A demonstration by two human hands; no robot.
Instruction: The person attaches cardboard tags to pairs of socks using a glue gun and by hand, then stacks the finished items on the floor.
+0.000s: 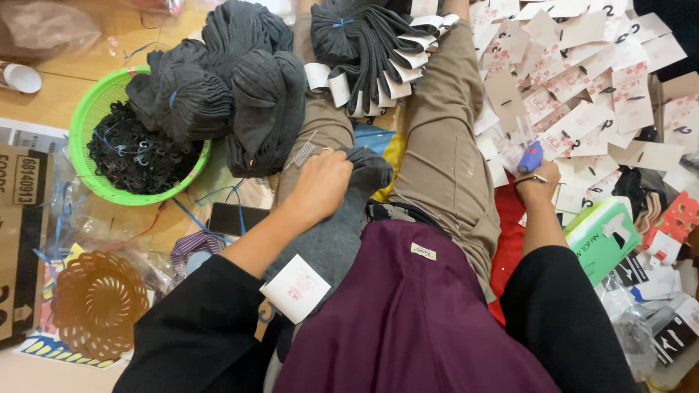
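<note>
From the head view, a grey sock [342, 218] lies across the person's lap, running from the left thigh down toward the purple garment [408, 320] at the waist. It is a soft, ribbed knit, dark grey, bunched into a fold at its upper end, and a white card tag [295, 288] with a small red mark hangs at its lower end.

The left hand [320, 183] rests on the bunched upper end of the sock, its grip pressed together on the fabric with the fingers curled over the fold; a thin clear plastic strip [303, 151] sticks out just above the knuckles.

The right hand [537, 183] is well apart from the sock, out past the right knee, its grip closed around a blue tagging tool [531, 156] that points up over the heap of white card tags [582, 94] on the floor.

Beyond the knees lie bundles of dark grey socks [240, 87], some tied with blue string and some already carrying white tags. A green basket [95, 116] of small black hooks sits to the left, and a green box [601, 236] lies just beside the right forearm.
</note>
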